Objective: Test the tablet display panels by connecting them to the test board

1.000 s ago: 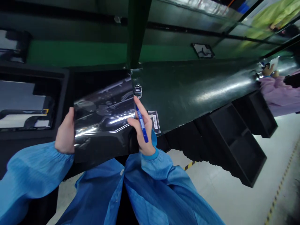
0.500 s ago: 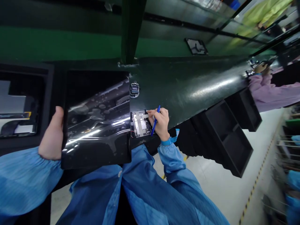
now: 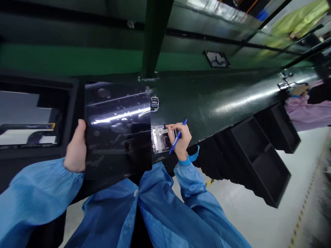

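My left hand [image 3: 76, 148] grips a glossy black screen panel [image 3: 117, 144] by its left edge, thumb on the near side and the other fingers hidden behind it. Bubbles and light streaks show on the panel's film. A blue pen [image 3: 178, 136] is held in my right hand [image 3: 182, 137], slanting across the fingers. The right thumb and index fingertip are at a circuit board [image 3: 160, 139] with silvery tape strips; whether they pinch part of it I cannot make out. The panel stands up beside the board and covers its left side. A small metal tally counter [image 3: 154, 103] sits behind.
A black tray [image 3: 73, 103] holding a device part lies on the left. Stacked black trays [image 3: 258, 148] jut out at the right bench edge. A green post [image 3: 156, 41] rises behind the panel, and another device [image 3: 217, 59] rests farther back. A pink-sleeved co-worker [image 3: 305, 110] works at far right.
The whole scene has shifted right in view. The panel has tilted, so its reflections now run across its upper part. My right hand remains at the board with the pen.
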Demonstrator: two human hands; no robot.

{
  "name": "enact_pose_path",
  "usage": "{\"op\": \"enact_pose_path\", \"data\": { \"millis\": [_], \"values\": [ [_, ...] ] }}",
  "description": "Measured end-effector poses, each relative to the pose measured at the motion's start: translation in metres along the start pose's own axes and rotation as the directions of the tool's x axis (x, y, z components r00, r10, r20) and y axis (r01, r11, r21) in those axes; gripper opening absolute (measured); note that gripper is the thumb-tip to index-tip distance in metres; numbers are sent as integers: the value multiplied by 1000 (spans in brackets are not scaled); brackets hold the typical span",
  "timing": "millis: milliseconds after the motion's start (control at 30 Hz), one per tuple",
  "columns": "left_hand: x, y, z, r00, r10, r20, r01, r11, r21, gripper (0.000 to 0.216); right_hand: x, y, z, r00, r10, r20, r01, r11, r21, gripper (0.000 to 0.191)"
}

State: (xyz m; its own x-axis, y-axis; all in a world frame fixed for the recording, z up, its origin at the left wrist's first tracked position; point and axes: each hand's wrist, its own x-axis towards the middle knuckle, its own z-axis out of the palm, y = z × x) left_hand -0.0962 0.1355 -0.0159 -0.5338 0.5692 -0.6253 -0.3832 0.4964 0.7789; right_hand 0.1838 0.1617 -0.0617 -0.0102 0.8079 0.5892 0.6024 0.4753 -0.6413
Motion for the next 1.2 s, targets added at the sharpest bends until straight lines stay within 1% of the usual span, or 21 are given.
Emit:
{"op": "enact_pose_path", "data": {
  "millis": [33,67,100,167,200,233,267,300,367,433,467,533,600,667,700,833,967,1033,1067,1133,1200],
  "values": [
    [-3,0,2,999,-45,15,46,997,-60,51,0,-13,4,998,68,14,-69,992,102,8],
    [-5,0,4,994,-75,83,84,990,-115,52,1,-27,9,991,108,73,-121,972,200,25],
    [-7,-1,5,983,-86,162,113,979,-170,53,2,-39,14,980,117,160,-159,946,281,45],
    [-9,-1,6,957,-70,281,145,956,-256,53,3,-59,24,944,74,321,-200,903,380,82],
    [-9,-2,6,948,-53,313,145,949,-280,54,4,-65,28,929,51,368,-210,890,406,93],
    [-10,-2,6,942,-36,333,139,946,-293,53,4,-69,33,920,44,389,-220,880,421,98],
    [-10,-2,6,940,-20,339,130,944,-303,52,4,-71,36,920,50,389,-230,872,431,98],
    [-9,-3,7,938,-12,346,128,941,-315,52,3,-72,39,926,65,373,-237,868,437,94],
    [-9,-3,7,924,-24,382,163,928,-335,53,0,-73,44,944,113,311,-245,869,429,79],
    [-9,-4,7,908,-56,416,213,915,-342,55,-4,-75,48,955,159,249,-248,889,384,69],
    [-9,-4,7,904,-60,423,222,912,-344,56,-5,-77,50,959,176,221,-246,906,344,69],
    [-9,-6,7,913,-23,408,182,917,-354,54,-7,-81,54,962,201,183,-244,936,253,76],
    [-9,-8,7,924,48,381,102,926,-364,52,-8,-85,56,961,218,171,-250,947,200,89],
    [-8,-9,7,928,85,362,57,930,-364,51,-7,-86,56,959,217,182,-256,940,226,98],
    [-7,-10,7,930,81,359,58,931,-359,51,-6,-85,55,960,207,189,-253,932,259,97],
    [-7,-11,6,937,48,347,77,938,-338,52,-6,-81,50,967,175,182,-233,898,374,82],
    [-9,-10,4,951,39,306,50,960,-277,54,-9,-79,47,966,184,182,-245,878,411,79],
    [-10,-10,4,953,27,302,50,969,-243,54,-6,-76,43,968,198,157,-246,875,417,73],
    [-10,-10,4,952,23,304,51,972,-231,55,0,-74,39,970,207,130,-242,880,410,68],
    [-9,-11,3,953,10,303,56,976,-209,56,18,-67,30,976,206,71,-218,908,359,50],
    [-7,-13,2,959,-3,283,56,982,-179,58,45,-59,19,985,165,47,-172,953,249,36]
  ]
}}
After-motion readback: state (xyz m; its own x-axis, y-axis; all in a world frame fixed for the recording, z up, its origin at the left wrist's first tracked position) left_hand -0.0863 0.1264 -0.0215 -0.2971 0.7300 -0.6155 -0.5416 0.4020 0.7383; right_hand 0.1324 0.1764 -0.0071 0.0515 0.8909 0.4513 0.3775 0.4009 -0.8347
